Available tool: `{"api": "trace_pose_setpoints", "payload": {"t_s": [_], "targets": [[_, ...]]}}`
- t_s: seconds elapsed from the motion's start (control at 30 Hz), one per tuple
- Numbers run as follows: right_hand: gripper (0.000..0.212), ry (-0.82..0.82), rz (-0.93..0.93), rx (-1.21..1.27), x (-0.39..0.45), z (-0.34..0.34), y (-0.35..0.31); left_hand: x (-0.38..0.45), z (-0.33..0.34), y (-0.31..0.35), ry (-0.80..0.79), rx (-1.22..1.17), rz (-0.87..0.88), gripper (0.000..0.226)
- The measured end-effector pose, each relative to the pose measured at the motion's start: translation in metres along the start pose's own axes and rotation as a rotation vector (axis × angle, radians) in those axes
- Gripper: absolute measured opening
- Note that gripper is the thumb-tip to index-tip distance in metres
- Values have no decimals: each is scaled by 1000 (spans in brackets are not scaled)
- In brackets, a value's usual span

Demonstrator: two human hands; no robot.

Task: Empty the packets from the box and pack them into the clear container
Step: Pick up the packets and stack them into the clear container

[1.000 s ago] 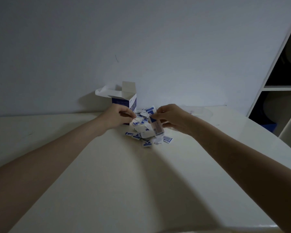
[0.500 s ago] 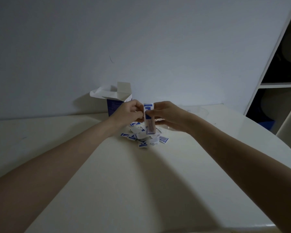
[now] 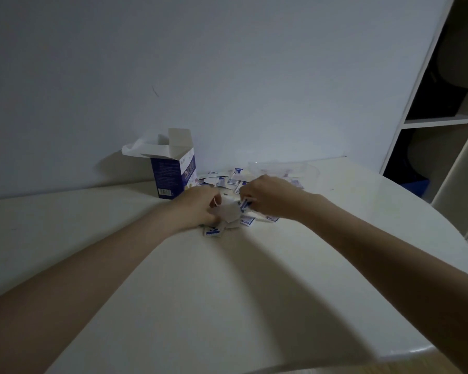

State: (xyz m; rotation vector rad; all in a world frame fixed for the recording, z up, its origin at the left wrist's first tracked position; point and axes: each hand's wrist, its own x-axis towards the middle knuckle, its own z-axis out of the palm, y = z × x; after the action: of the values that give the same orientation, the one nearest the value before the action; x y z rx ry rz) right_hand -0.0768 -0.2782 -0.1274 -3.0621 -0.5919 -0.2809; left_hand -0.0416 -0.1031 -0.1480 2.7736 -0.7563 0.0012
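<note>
Both hands' fingers curled on packets (image 3: 229, 182): left hand (image 3: 197, 209) at 9 o'clock, right hand (image 3: 268, 197) at 3 o'clock.

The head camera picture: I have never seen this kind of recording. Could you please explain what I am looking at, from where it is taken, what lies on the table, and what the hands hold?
There is no machine here. A person wears one camera on the head, which looks forward and down, so you see their own two arms reaching out.

On the white table stands an opened blue and white box near the wall. Beside it lies a loose pile of small blue and white packets. Behind the pile is a clear container, hard to see because it is transparent.

The left hand grips pale packets at the pile's near edge. The right hand pinches a packet between its fingertips.
</note>
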Motion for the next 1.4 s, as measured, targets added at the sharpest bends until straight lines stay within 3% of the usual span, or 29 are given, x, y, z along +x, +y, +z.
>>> {"api": "trace_pose_setpoints", "payload": {"t_s": [0.1, 0.23, 0.33, 0.43, 0.5, 0.6, 0.7, 0.8, 0.97, 1.07, 1.13, 1.23, 1.33, 1.4], "targets": [[11, 1, -69, -11, 1, 14, -5, -1, 4, 2, -8, 64, 20, 31], [21, -28, -75, 94, -3, 38, -8, -1, 2, -1, 4, 86, 47, 27], [24, -2, -65, 259, -8, 43, -2, -4, 3, -4, 80, 29, 40, 15], [34, 44, 68, 438, -13, 32, 2, -7, 3, -5, 214, -36, 57, 28], [29, 111, 146, 618, -14, 23, 2, -10, -1, -5, 250, -72, 59, 38], [11, 155, 227, 832, -13, 10, 1, -13, -5, -8, 160, -98, 37, 36], [9, 137, 316, 987, -9, 5, -2, -15, -8, -10, 121, -259, -4, 20], [22, 161, 366, 1191, -3, 2, -10, -19, -14, -15, 165, -416, -34, 22], [24, 203, 480, 1504, 9, -7, -26, -16, -20, -19, 309, -719, -145, 23], [11, 266, 383, 937, 15, -12, -40, -12, -24, -13, 339, -533, -64, 14], [23, 238, 255, 570, 21, -15, -47, -12, -25, -8, 316, -516, -5, 16], [21, 95, 162, 363, 25, -16, -46, -11, -22, -6, 289, -531, 27, 23], [16, 114, 121, 184, 23, -7, -33, -5, -14, -16, 264, -466, -87, 29], [14, 73, 71, 82, 20, 3, -23, -1, -8, -21, 143, -330, -168, 43]]}}
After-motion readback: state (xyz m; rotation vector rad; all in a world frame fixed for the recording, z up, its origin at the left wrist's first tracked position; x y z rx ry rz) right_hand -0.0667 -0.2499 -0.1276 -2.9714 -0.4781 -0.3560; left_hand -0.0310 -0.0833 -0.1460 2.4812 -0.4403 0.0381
